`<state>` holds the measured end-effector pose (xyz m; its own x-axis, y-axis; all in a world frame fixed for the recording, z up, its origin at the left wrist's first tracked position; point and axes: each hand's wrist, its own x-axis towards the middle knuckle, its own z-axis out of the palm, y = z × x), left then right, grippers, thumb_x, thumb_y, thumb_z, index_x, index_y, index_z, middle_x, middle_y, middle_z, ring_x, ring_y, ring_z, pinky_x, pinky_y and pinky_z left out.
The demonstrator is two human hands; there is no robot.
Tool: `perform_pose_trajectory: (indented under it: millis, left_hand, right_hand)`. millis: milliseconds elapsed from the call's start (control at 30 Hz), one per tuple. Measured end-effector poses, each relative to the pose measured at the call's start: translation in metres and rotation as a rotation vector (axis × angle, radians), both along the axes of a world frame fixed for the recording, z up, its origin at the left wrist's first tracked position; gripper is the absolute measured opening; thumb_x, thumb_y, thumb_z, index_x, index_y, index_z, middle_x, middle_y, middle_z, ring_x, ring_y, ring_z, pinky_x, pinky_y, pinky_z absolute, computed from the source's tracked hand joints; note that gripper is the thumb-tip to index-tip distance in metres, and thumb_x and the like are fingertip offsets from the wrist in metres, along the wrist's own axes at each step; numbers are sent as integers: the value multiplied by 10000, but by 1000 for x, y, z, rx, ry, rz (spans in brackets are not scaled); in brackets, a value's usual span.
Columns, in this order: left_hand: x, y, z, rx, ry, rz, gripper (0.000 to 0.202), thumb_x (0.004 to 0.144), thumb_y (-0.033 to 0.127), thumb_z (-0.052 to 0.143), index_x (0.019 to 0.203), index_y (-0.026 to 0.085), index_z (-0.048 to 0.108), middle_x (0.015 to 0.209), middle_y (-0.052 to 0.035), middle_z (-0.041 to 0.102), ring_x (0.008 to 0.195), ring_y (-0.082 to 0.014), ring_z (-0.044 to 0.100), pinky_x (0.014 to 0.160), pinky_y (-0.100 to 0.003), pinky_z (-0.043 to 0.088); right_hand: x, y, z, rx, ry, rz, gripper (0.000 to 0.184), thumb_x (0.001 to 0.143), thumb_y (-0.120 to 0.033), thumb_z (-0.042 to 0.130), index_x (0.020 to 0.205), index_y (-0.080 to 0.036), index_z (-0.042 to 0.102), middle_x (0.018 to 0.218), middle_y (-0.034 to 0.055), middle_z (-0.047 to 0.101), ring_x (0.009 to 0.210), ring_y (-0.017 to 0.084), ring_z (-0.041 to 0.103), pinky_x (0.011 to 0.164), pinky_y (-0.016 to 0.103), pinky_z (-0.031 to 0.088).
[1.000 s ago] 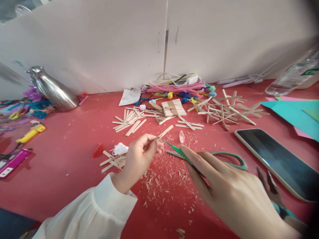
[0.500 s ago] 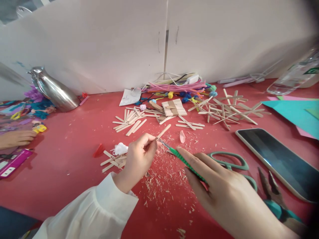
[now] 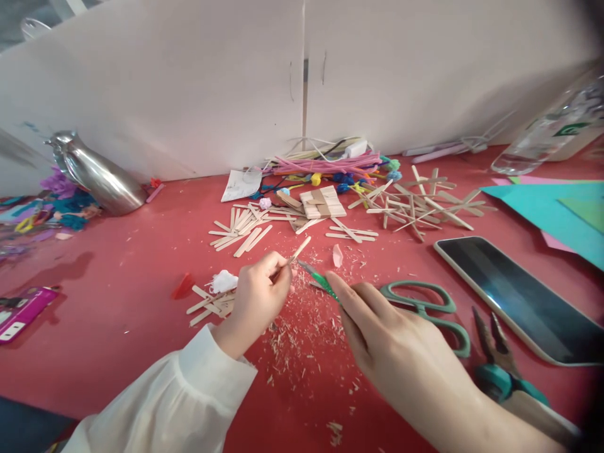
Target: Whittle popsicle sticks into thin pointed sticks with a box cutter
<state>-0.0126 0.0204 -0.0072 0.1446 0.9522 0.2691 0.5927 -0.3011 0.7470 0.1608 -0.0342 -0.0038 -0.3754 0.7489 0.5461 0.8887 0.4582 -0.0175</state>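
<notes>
Between its thumb and fingers my left hand (image 3: pixel 262 292) pinches a wooden craft stick (image 3: pixel 301 248), whose free end points up and away. My right hand (image 3: pixel 384 330) is closed around a green utility knife (image 3: pixel 325 284). The knife's blade lies close to the stick by my left fingertips; whether they touch I cannot tell. Wood shavings (image 3: pixel 302 346) are strewn over the red table below both hands. Beside my left wrist lie several craft sticks (image 3: pixel 207 308) and a white tuft (image 3: pixel 223 281).
Green-handled scissors (image 3: pixel 419 305), pliers (image 3: pixel 495 352) and a phone (image 3: pixel 519 296) lie at the right. Behind are piles of craft sticks (image 3: pixel 243 226), a banded bundle (image 3: pixel 325 202) and pink pipe cleaners (image 3: pixel 325 165). A steel jug (image 3: pixel 106 179) stands left, a plastic bottle (image 3: pixel 528 148) right.
The view has shifted slightly, so most things sit a little further left. My right hand and the knife have turned slightly. Another person's hand at the left edge has gone from view.
</notes>
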Motion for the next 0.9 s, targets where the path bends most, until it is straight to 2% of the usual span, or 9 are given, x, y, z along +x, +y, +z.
perform_pose_trajectory:
  millis: [100, 233, 367, 500, 567, 667, 733, 833, 900]
  left_hand:
    - [-1, 0, 0, -111, -95, -3, 142, 842, 239, 485, 726, 179, 539, 563, 6, 624, 491, -112, 586, 471, -206, 427]
    - [-1, 1, 0, -186, -197, -4, 146, 845, 261, 489, 739, 175, 541, 592, -3, 633, 542, -122, 622, 521, -219, 474]
    - [-3, 1, -1, -201, -256, -10, 144, 848, 275, 497, 765, 170, 551, 618, -9, 633, 549, -117, 622, 535, -225, 494]
    - [-3, 1, -3, -176, -270, -34, 160, 856, 298, 499, 793, 166, 563, 609, -5, 628, 553, -112, 617, 539, -219, 497]
    - [-3, 0, -3, -167, -274, -36, 162, 857, 297, 499, 785, 163, 557, 619, -6, 633, 558, -107, 620, 543, -210, 495]
    - [-3, 0, -1, -173, -282, -28, 158, 857, 288, 499, 771, 161, 537, 658, -14, 646, 568, -101, 626, 549, -201, 495]
    - [-2, 1, 0, -193, -297, -27, 155, 855, 287, 501, 772, 160, 531, 686, -21, 654, 568, -99, 624, 547, -199, 496]
    - [0, 2, 3, -244, -353, -24, 157, 846, 287, 514, 762, 155, 520, 764, -43, 677, 540, -83, 608, 541, -195, 496]
    - [1, 2, 4, -279, -398, -15, 164, 840, 295, 525, 762, 152, 515, 810, -58, 689, 521, -73, 598, 537, -193, 496]
  right_hand:
    - [2, 2, 2, -34, 69, 44, 372, 847, -119, 342, 1132, -56, 573, 677, 52, 622, 405, 134, 564, 317, 237, 373]
    - [6, 5, 9, -270, 321, 88, 351, 845, -160, 393, 1136, -118, 585, 773, 70, 660, 563, 151, 635, 455, 241, 490]
    - [8, 5, 14, -415, 426, 103, 336, 850, -196, 411, 1136, -177, 584, 799, 55, 665, 663, 160, 639, 575, 271, 518]
    - [8, 6, 19, -623, 580, 103, 214, 840, -268, 443, 927, -190, 623, 616, -7, 601, 486, 110, 534, 436, 215, 437]
    - [8, 8, 22, -807, 698, 76, 208, 837, -331, 441, 845, -191, 595, 491, -46, 512, 378, 92, 443, 347, 201, 359]
    - [9, 9, 23, -1082, 806, 12, 264, 850, -406, 389, 840, -198, 550, 392, -79, 429, 309, 91, 392, 306, 196, 312]
    - [9, 9, 23, -1057, 756, -9, 260, 855, -409, 382, 816, -203, 537, 394, -76, 431, 325, 93, 400, 324, 199, 313]
    - [11, 8, 22, -775, 626, 13, 205, 848, -364, 427, 768, -206, 530, 459, -60, 443, 400, 94, 412, 371, 206, 312]
    - [12, 7, 21, -673, 593, 33, 184, 850, -340, 437, 766, -208, 533, 496, -51, 456, 435, 94, 414, 384, 207, 311]
